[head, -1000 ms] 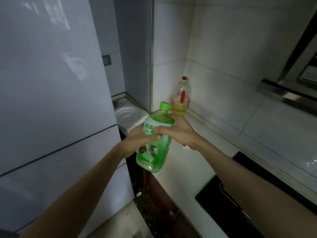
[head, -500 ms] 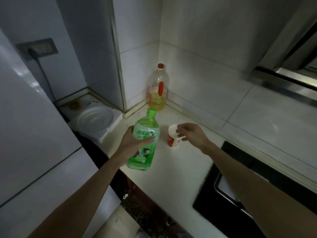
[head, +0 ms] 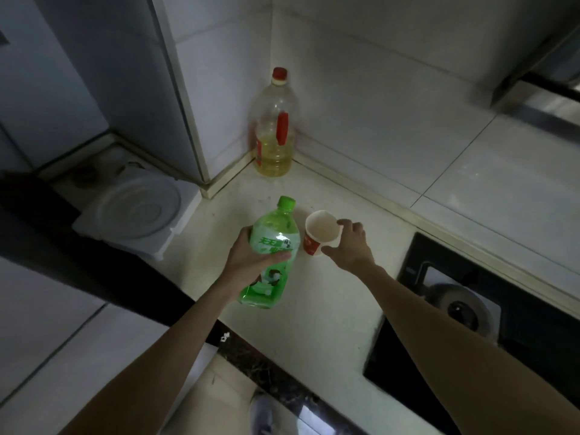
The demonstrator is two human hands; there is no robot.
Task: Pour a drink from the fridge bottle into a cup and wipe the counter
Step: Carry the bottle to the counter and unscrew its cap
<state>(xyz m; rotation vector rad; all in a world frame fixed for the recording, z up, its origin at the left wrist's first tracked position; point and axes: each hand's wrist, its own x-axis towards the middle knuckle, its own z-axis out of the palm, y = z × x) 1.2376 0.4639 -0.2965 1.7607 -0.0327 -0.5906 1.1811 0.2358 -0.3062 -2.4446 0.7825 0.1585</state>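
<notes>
Left hand: I have my left hand (head: 248, 262) wrapped round the middle of the green plastic drink bottle (head: 271, 282), with the thumb lying across its label.
Right hand: my right hand (head: 353, 246) pinches the white paper cup with the red outside (head: 321, 230), fingertips at the far rim and thumb at the near side.
Bottle: it leans, its green screw cap (head: 286, 202) on and pointing away from me, its base low over the front edge of the cream desk (head: 314, 315). I cannot tell whether the base touches.
Cup: it is just beside the bottle's shoulder on my right, tipped so that its open mouth faces me. It looks dry inside.
Back corner: a clear plastic oil bottle with a red cap and red handle (head: 276, 136) stands upright against the white tiled wall (head: 392, 105), about a third full of yellow liquid.
Right of the desk: a black glass hob (head: 533, 346) is set into the top, with a round burner (head: 461, 309).
Left of the desk: a white round plastic lid (head: 138, 211) lies on a lower ledge.
</notes>
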